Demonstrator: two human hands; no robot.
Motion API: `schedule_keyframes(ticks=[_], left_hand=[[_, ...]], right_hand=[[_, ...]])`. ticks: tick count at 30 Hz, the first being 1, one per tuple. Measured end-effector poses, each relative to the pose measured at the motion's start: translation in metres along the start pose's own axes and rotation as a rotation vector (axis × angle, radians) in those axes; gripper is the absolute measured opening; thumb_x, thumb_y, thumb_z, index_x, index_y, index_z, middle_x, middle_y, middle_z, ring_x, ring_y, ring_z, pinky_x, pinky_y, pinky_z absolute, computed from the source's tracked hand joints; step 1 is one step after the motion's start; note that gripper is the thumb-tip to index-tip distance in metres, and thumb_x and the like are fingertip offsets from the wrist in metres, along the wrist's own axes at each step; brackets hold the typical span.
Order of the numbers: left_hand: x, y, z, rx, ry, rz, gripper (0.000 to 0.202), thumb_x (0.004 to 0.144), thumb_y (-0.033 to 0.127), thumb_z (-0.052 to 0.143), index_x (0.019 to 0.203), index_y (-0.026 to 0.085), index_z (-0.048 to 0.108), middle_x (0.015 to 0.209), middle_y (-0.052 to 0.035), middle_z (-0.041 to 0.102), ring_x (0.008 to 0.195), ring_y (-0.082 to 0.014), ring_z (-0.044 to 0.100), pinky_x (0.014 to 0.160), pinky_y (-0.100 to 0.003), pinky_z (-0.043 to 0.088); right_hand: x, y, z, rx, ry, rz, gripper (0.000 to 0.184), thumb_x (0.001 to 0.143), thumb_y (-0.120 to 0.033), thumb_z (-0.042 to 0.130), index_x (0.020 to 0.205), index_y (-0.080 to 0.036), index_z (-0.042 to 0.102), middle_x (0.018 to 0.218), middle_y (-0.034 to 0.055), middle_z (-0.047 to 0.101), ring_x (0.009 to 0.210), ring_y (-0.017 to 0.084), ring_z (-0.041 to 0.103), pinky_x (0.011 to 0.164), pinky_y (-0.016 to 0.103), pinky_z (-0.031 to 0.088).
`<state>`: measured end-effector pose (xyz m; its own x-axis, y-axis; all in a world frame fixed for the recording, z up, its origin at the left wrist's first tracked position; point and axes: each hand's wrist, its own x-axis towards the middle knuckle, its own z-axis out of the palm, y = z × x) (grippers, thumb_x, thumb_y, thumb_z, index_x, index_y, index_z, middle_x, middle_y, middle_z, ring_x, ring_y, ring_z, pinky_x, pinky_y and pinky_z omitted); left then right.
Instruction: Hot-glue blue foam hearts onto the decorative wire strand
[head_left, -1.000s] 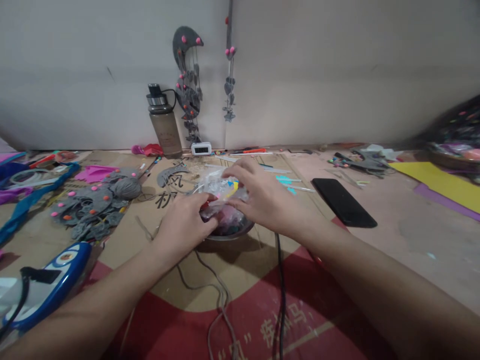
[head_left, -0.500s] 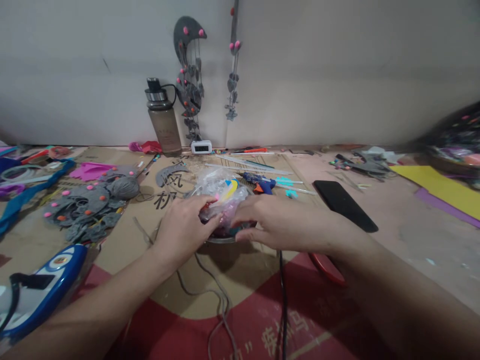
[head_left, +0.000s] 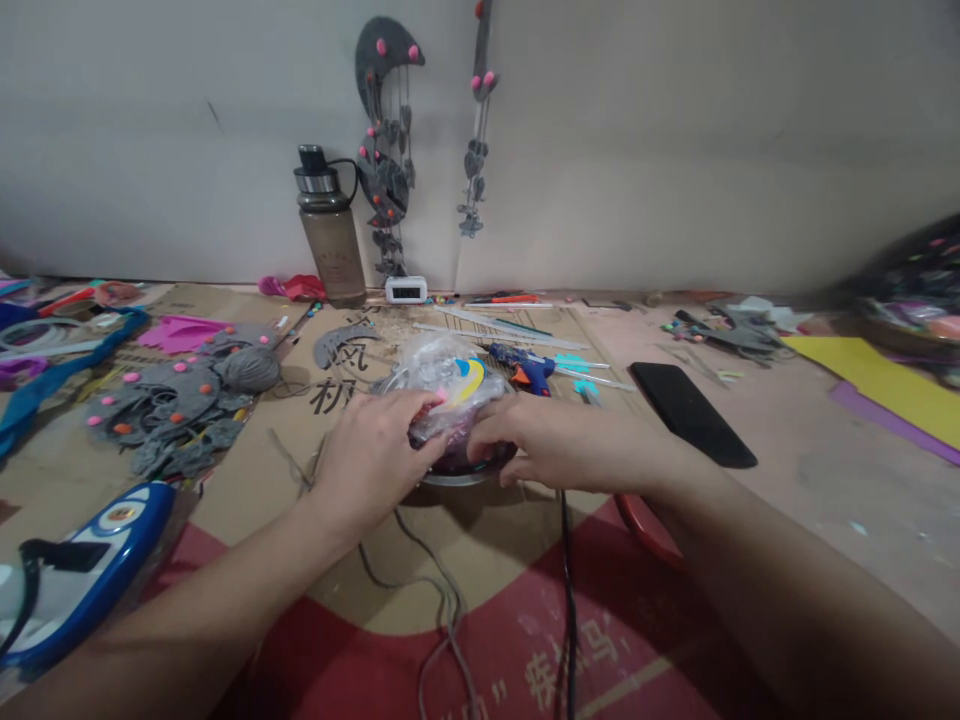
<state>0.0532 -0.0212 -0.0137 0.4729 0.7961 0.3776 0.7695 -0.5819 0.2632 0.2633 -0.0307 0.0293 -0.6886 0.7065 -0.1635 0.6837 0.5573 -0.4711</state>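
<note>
A clear plastic bag (head_left: 427, 365) with a yellow and blue mark sits in a round metal-rimmed bowl (head_left: 457, 480). Small pink and dark items show through it, too blurred to name. My left hand (head_left: 379, 440) grips the bag's left side between thumb and fingers. From the right, my right hand (head_left: 547, 440) has its curled fingers on the bag's near right side; its fingertips are partly hidden in the plastic. Just behind the bowl lies a blue glue gun (head_left: 529, 368).
Grey felt pieces with pompoms (head_left: 176, 395) and a blue-white device (head_left: 82, 575) lie left. A black phone (head_left: 691, 413) and yellow sheet (head_left: 874, 370) lie right. A bottle (head_left: 332, 240) and small clock (head_left: 406, 290) stand at the wall. Cords (head_left: 450, 610) cross the cardboard in front.
My right hand has shifted slightly right, its thumb drawn in closer to the fingers. My left hand stays at the bag. The view has tilted a little.
</note>
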Motion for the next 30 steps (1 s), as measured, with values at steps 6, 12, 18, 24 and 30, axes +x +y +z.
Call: schedule_keyframes(ticks=[6, 12, 18, 24, 30], left_hand=[[0.001, 0.0, 0.001, -0.036, 0.015, -0.007, 0.032, 0.081, 0.039, 0.063, 0.107, 0.021, 0.065, 0.103, -0.0036, 0.072, 0.094, -0.024, 0.064, 0.08, -0.039, 0.042], [0.001, -0.002, 0.001, -0.071, 0.011, -0.029, 0.033, 0.082, 0.04, 0.061, 0.108, 0.02, 0.065, 0.105, -0.0045, 0.071, 0.097, -0.0238, 0.063, 0.084, -0.038, 0.042], [0.002, -0.001, 0.001, -0.058, -0.008, -0.043, 0.033, 0.081, 0.039, 0.061, 0.108, 0.021, 0.065, 0.103, -0.0041, 0.071, 0.095, -0.0235, 0.063, 0.081, -0.038, 0.042], [0.003, -0.002, -0.001, -0.055, -0.018, -0.036, 0.032, 0.081, 0.039, 0.06, 0.107, 0.02, 0.065, 0.106, -0.0056, 0.071, 0.098, -0.0244, 0.063, 0.083, -0.038, 0.042], [0.002, -0.005, -0.001, -0.133, -0.039, 0.023, 0.028, 0.077, 0.029, 0.063, 0.104, 0.021, 0.066, 0.108, -0.0059, 0.071, 0.102, -0.0238, 0.062, 0.089, -0.039, 0.04]], right_hand=[[-0.003, 0.0, -0.013, 0.067, -0.063, 0.022, 0.02, 0.075, -0.015, 0.067, 0.093, -0.022, 0.071, 0.091, -0.0004, 0.07, 0.082, 0.015, 0.062, 0.07, 0.024, 0.041], [-0.001, 0.008, -0.015, 0.194, -0.021, 0.015, 0.014, 0.075, -0.015, 0.067, 0.088, -0.019, 0.07, 0.085, -0.0009, 0.07, 0.078, 0.013, 0.061, 0.069, 0.022, 0.042], [0.003, 0.021, -0.012, 0.362, 0.104, 0.016, 0.013, 0.08, -0.02, 0.06, 0.088, -0.018, 0.069, 0.079, -0.0009, 0.068, 0.072, 0.011, 0.059, 0.066, 0.022, 0.043], [-0.001, 0.007, -0.011, 0.207, 0.082, -0.018, 0.016, 0.08, -0.018, 0.059, 0.087, -0.021, 0.073, 0.086, -0.0005, 0.071, 0.079, 0.013, 0.062, 0.073, 0.024, 0.044], [-0.009, 0.0, -0.02, 0.195, 0.206, 0.05, 0.02, 0.086, -0.031, 0.056, 0.085, -0.019, 0.071, 0.076, 0.0004, 0.068, 0.069, 0.013, 0.059, 0.064, 0.025, 0.042]])
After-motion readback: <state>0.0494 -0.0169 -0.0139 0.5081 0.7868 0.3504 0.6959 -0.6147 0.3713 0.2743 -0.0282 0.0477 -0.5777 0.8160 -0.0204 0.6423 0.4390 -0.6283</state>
